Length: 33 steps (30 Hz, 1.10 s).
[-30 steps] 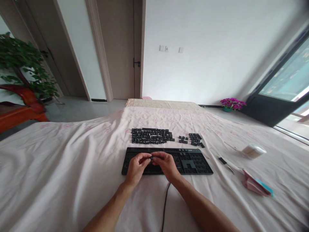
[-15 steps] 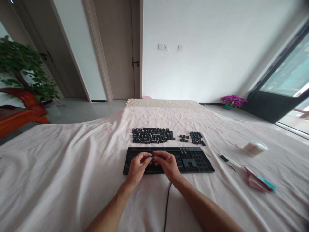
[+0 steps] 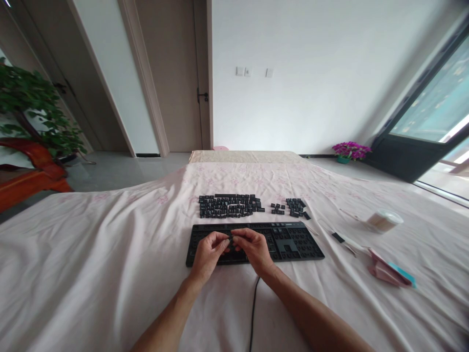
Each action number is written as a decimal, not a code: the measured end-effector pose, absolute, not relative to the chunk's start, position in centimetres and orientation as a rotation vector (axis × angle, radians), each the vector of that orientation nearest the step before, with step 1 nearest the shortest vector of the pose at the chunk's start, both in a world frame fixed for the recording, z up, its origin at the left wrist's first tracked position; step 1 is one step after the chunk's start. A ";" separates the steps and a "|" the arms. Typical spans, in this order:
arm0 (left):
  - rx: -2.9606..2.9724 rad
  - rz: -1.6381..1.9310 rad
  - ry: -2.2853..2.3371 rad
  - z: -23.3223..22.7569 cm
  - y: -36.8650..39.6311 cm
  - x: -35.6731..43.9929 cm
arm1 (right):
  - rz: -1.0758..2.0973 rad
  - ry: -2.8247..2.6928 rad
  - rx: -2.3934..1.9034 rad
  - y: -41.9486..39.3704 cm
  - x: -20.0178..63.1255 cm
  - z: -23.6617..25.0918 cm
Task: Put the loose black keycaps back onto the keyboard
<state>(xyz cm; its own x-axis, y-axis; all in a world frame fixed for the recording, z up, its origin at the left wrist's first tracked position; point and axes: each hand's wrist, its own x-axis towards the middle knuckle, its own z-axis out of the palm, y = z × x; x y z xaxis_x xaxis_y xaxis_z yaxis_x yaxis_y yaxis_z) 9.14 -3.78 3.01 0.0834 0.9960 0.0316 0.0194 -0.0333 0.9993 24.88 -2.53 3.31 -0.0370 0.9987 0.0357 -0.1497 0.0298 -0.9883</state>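
Left hand (image 3: 209, 250), at 8 o'clock of small dark piece (image 3: 230, 238) (keycap, by look; mostly hidden), pinches it between thumb and forefinger. Piece lies inside grip, directly over keyboard (image 3: 287, 246), whose long axis runs 9-to-3 o'clock. Loose keycaps (image 3: 234, 209), main block, at 12 o'clock from grip. Right hand (image 3: 255, 248), at 4 o'clock of piece, pinches it too; nearer smaller keycap clusters (image 3: 295, 206), 2 o'clock.

L hand (image 3: 208, 252) & R hand (image 3: 253, 250) sit close tog., fingers (image 3: 245, 234) pinched, tips poss. touching, forearms (image 3: 304, 305) angled inward.
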 end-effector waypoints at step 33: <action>1.320 1.143 1.130 3.1 -3.8 9.1 | 1.197 -1.296 -1.107 -2.7 24.7 3.0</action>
<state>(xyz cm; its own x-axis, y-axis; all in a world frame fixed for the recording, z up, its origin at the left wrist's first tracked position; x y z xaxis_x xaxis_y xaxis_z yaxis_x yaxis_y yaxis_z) 9.15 -3.81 3.15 0.1118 0.9928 0.0438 0.0330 -0.0478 0.9983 24.68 -2.65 3.03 -0.0692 0.9938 0.0872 -0.0085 0.0868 -0.9962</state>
